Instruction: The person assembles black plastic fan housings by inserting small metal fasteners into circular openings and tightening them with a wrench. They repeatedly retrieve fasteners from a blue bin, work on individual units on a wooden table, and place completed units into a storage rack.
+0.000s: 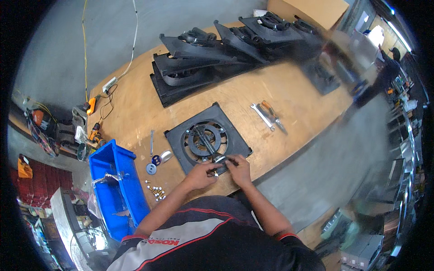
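A square black panel point(176, 137) with a round, ribbed opening lies flat on the table in front of me. Across that opening runs a dark tube-like part point(205, 141), ending in a light-coloured ring point(219, 159) near the panel's close edge. My left hand point(202, 176) is closed beside the tube's near end; a small brass fitting with a white tip point(216, 174) shows at its fingertips. From the other side my right hand point(239, 170) pinches the tube's ringed end, its fingers bent. My fingers partly cover where the parts meet.
Left of the panel are a wrench point(152, 143), round discs point(151, 169) and several loose brass fittings point(157, 193), beside a blue bin point(142, 204). Another wrench point(262, 116) and screwdrivers lie right. Black panels point(194, 49) are stacked behind. A person point(389, 74) stands far right.
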Demonstrator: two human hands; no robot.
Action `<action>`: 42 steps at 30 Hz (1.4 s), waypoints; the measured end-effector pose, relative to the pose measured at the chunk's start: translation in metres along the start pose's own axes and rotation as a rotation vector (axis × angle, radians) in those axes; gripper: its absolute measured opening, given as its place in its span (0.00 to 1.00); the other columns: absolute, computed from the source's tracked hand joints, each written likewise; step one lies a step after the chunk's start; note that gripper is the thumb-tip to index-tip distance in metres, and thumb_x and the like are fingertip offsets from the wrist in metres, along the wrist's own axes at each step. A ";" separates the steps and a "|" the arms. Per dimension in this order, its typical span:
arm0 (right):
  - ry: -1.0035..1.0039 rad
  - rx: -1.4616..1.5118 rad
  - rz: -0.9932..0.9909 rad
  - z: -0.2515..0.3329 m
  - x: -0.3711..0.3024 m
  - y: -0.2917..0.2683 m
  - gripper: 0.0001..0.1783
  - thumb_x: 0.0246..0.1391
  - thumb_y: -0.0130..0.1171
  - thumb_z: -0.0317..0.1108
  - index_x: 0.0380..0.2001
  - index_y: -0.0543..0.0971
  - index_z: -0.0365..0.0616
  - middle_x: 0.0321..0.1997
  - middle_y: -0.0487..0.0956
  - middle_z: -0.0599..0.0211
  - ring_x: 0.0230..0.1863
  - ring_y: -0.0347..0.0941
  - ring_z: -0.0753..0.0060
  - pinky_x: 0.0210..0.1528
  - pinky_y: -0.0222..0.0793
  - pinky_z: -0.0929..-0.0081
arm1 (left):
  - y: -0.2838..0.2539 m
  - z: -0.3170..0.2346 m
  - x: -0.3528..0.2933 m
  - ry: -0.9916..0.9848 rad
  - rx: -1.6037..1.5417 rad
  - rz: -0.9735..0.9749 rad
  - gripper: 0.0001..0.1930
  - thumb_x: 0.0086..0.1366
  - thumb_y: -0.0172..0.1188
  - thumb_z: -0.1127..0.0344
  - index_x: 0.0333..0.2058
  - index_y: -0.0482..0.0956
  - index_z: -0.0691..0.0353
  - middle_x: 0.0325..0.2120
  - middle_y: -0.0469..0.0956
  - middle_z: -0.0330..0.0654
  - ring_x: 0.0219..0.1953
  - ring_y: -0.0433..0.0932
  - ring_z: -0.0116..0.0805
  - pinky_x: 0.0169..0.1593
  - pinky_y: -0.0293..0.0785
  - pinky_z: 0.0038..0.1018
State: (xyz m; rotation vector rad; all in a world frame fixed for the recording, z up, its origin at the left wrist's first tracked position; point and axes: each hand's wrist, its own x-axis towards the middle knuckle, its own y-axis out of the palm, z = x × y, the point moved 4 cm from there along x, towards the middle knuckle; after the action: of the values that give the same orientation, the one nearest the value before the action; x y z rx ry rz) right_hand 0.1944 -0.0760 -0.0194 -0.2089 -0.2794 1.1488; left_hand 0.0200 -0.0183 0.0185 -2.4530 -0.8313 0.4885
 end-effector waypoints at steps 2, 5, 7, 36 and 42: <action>0.186 0.132 0.055 -0.013 -0.008 0.003 0.11 0.55 0.64 0.28 0.40 0.82 0.33 0.40 0.82 0.58 0.39 0.79 0.68 0.42 0.74 0.74 | 0.004 0.002 -0.003 -0.071 -0.097 -0.015 0.28 0.53 0.69 0.68 0.56 0.78 0.55 0.36 0.78 0.44 0.39 0.79 0.33 0.47 0.77 0.28; 0.479 0.395 0.141 -0.045 -0.028 0.019 0.12 0.57 0.62 0.28 0.41 0.81 0.30 0.42 0.82 0.59 0.38 0.79 0.70 0.42 0.74 0.76 | 0.014 0.010 -0.004 -0.071 -0.283 -0.055 0.29 0.55 0.69 0.72 0.57 0.76 0.58 0.39 0.79 0.42 0.41 0.78 0.28 0.49 0.76 0.26; 0.534 0.484 0.190 -0.050 -0.035 0.027 0.13 0.58 0.62 0.29 0.43 0.81 0.29 0.43 0.81 0.58 0.37 0.79 0.71 0.42 0.76 0.76 | 0.017 0.014 -0.003 -0.083 -0.385 -0.051 0.28 0.55 0.68 0.74 0.57 0.76 0.61 0.42 0.79 0.40 0.42 0.78 0.27 0.49 0.76 0.25; 0.862 1.002 0.243 -0.030 -0.034 0.033 0.15 0.61 0.57 0.26 0.51 0.71 0.36 0.46 0.77 0.59 0.45 0.79 0.64 0.46 0.79 0.70 | 0.008 -0.010 0.002 -0.148 0.040 -0.106 0.21 0.58 0.67 0.62 0.51 0.81 0.57 0.40 0.84 0.50 0.40 0.85 0.42 0.45 0.79 0.32; 0.845 0.934 0.302 -0.017 -0.039 0.025 0.18 0.63 0.55 0.27 0.55 0.70 0.39 0.43 0.79 0.59 0.41 0.80 0.66 0.42 0.80 0.71 | 0.005 -0.008 0.004 -0.052 0.301 -0.112 0.21 0.57 0.66 0.52 0.47 0.83 0.56 0.39 0.83 0.50 0.40 0.83 0.48 0.44 0.79 0.38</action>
State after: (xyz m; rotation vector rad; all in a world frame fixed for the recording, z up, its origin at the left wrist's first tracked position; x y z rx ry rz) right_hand 0.1631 -0.1026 -0.0472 0.1108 1.0537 1.2720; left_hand 0.0289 -0.0223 0.0215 -2.1157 -0.8435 0.5917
